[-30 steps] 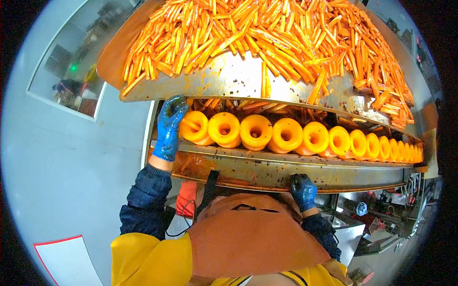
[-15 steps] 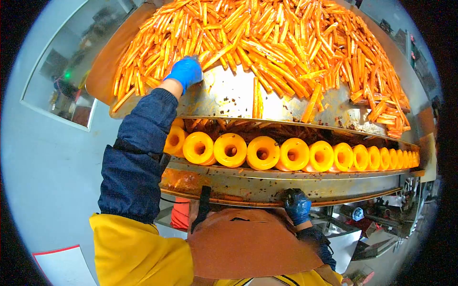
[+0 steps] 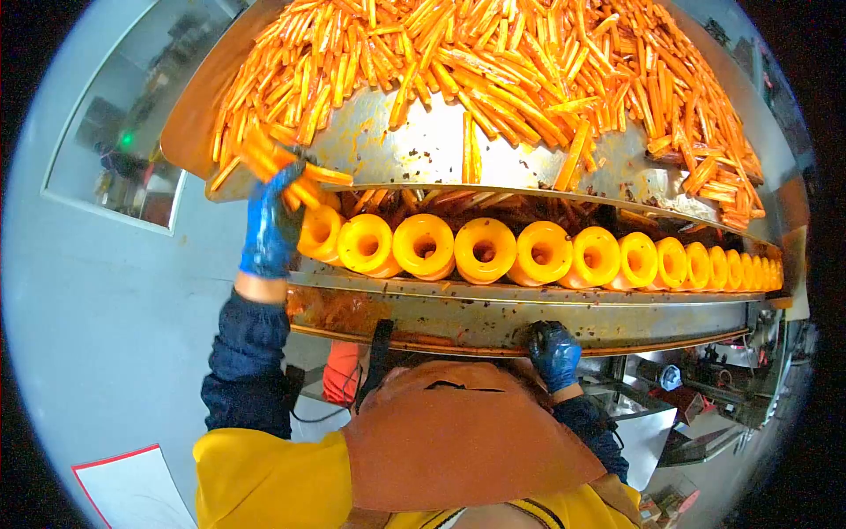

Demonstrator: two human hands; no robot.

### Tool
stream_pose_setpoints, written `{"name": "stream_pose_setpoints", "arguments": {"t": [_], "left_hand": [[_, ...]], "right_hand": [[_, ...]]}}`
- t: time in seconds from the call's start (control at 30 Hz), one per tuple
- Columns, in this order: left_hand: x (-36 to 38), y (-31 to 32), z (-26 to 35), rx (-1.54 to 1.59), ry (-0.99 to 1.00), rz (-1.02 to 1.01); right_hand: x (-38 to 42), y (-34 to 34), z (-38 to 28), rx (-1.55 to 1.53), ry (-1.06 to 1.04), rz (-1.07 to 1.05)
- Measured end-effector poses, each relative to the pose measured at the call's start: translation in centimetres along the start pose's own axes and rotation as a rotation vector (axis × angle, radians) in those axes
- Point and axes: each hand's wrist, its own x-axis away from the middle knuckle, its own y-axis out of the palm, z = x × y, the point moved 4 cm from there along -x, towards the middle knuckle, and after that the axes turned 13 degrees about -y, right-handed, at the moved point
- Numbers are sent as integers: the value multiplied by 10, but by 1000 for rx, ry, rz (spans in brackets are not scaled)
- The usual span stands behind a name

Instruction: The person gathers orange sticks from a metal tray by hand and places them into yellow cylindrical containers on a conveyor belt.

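My left hand (image 3: 271, 220), in a blue glove, is closed around a small bunch of glossy orange food strips (image 3: 264, 160). It is just left of the first yellow ring-mouthed tube (image 3: 319, 231), and the strips stick out above and beside the fingers. Many more orange strips (image 3: 520, 66) lie heaped on the metal tray (image 3: 352, 132). A row of these yellow tubes runs below the tray's front edge. My right hand (image 3: 553, 355), in a darker, stained blue glove, rests at the front metal ledge (image 3: 441, 331) with curled fingers; what they hold, if anything, is hidden.
Dark bits are scattered over the tray and ledge. A brown apron (image 3: 467, 441) covers my front, close to the ledge. On the left are a pale wall (image 3: 97, 309) and a window (image 3: 123, 141). Shelving and a metal box stand at lower right.
My left hand has moved from the heap down and left to the row's end, now with a bunch of strips. More bare tray shows where it was. My right hand stays at the ledge.
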Motion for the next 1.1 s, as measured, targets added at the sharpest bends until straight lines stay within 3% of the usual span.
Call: {"name": "stream_pose_setpoints", "arguments": {"t": [0.13, 0.23, 0.3, 0.33, 0.43, 0.57, 0.77, 0.9, 1.0, 1.1], "left_hand": [[47, -21, -31, -88, 104, -57], [61, -16, -38, 131, 23, 63], [61, -17, -49, -255, 49, 33], [65, -10, -54, -275, 8, -34], [67, -14, -64, -242, -63, -26], [59, -20, -56, -25, 118, -19], [48, -15, -72, 34, 47, -96], [50, -15, -59, -31, 118, -70], [40, -29, -43, 169, 244, -28], [24, -47, -49, 65, 142, -60]], "right_hand": [[1, -2, -3, 2, -8, 31], [3, 0, -1, 7, -1, 61], [4, 3, 1, 21, 1, 42], [5, 6, 2, 34, 20, 24], [4, 4, 2, 46, 30, 32], [4, 2, 0, 41, 2, 52], [7, 8, 5, 57, 19, 42], [5, 7, 4, 26, -10, 69], [4, 4, 2, -34, -27, 101], [6, 4, 2, -1, -14, 71]]}}
